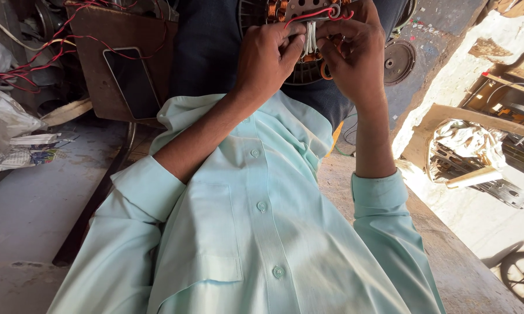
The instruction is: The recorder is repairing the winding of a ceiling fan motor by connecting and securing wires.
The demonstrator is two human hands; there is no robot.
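At 12 o'clock in the view, a dark round motor stator (308, 70) with copper windings rests on the person's lap. The left hand (267, 55) is curled nearly closed, fingertips pinching a bundle of white leads (310, 38) at 12 o'clock of the stator. The right hand (352, 52) is likewise closed, gripping the same leads where a red wire (308, 14) loops across. The stator looks heavy and stiff, best held by its rim; the leads seem thin, limp and easily kinked, so a light pinch near their root suits them. At 10 o'clock, a black phone (133, 81) lies on a brown board (99, 35).
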